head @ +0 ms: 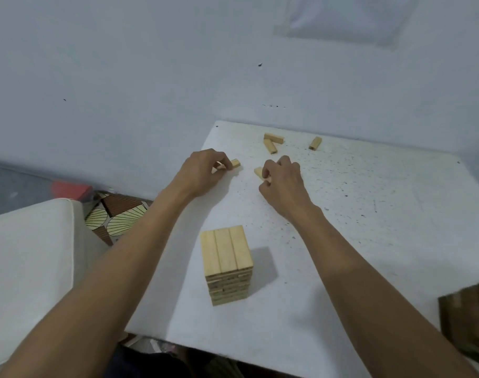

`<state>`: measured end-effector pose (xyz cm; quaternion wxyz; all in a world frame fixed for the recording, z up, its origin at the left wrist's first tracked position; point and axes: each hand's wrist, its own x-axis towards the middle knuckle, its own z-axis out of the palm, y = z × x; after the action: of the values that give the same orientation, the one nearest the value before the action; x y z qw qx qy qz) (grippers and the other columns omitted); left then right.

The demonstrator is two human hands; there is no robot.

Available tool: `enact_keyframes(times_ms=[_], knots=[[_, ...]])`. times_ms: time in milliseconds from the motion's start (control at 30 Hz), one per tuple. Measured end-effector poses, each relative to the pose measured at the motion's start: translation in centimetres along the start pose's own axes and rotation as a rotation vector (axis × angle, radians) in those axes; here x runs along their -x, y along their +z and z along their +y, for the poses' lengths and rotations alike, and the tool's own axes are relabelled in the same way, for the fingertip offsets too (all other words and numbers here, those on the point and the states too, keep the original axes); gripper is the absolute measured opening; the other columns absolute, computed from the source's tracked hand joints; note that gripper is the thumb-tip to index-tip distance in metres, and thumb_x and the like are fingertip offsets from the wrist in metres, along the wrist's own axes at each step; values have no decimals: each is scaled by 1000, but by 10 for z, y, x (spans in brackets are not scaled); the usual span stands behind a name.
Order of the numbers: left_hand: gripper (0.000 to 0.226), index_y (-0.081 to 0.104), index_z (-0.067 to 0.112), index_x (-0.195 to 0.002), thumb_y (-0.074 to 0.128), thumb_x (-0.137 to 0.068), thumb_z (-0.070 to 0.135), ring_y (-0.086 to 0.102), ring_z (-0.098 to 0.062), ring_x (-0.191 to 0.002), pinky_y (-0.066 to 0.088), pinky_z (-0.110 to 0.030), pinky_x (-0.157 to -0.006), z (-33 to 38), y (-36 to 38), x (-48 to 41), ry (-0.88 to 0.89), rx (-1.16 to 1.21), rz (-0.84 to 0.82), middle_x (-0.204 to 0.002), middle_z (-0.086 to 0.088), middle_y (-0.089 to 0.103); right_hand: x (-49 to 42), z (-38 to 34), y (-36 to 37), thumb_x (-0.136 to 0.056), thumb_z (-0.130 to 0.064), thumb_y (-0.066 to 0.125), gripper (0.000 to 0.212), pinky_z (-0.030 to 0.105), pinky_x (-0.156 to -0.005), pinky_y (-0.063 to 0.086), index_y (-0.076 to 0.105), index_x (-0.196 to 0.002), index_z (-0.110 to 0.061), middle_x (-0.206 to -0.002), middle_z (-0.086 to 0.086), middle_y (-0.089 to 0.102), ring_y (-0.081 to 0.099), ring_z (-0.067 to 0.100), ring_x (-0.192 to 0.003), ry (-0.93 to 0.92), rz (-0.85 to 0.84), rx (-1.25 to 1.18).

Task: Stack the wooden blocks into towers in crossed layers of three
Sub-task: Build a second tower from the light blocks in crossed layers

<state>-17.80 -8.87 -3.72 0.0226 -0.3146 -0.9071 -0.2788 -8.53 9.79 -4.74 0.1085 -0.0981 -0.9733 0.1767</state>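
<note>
A tower of pale wooden blocks (227,264) stands near the front of the white table (369,227), its top layer three blocks side by side. Beyond it, my left hand (203,173) pinches a loose block (235,163) lying on the table. My right hand (283,181) closes its fingers on another block (258,172) just to the right. Farther back lie two touching blocks (271,143) and a single block (315,143).
The table's left edge runs close to my left hand; a white cushion (28,268) and a patterned cloth (115,216) lie beyond it. A dark wooden object (467,320) sits at the right front corner. A pale wall rises behind.
</note>
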Motion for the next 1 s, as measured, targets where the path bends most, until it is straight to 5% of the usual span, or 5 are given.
enact_keyframes(times_ms=[233,467,733,1000], knots=[[10,72,23,-95,63,-95,19,63,6,-93,51,-27,-84,37,-39,38,6,143,-43,-102,10,71,60,21,-16,-90,-15,55,9,38,-78,47,59,-96,-9,-105,7,50,45,27,-96,-45,6,12],[11,72,21,-98,64,-94,16,64,1,-97,51,-31,-91,68,-62,65,-1,139,8,-103,12,70,64,15,-20,-101,-35,48,41,43,-87,48,50,-138,-18,-122,14,46,46,32,-105,-120,-49,110],[11,73,19,-99,66,-93,15,65,-4,-99,53,-40,-94,93,-87,80,-15,132,4,-103,9,72,93,30,-24,-96,-26,60,24,33,-77,44,62,-93,-2,-109,11,49,48,28,-97,-124,-7,-55],[11,71,24,-99,65,-93,17,62,4,-97,49,-23,-91,185,-99,106,171,99,-60,-104,18,69,167,61,-48,-89,-30,72,25,27,-79,44,75,-92,-5,-105,6,66,58,27,-93,-94,67,-201]])
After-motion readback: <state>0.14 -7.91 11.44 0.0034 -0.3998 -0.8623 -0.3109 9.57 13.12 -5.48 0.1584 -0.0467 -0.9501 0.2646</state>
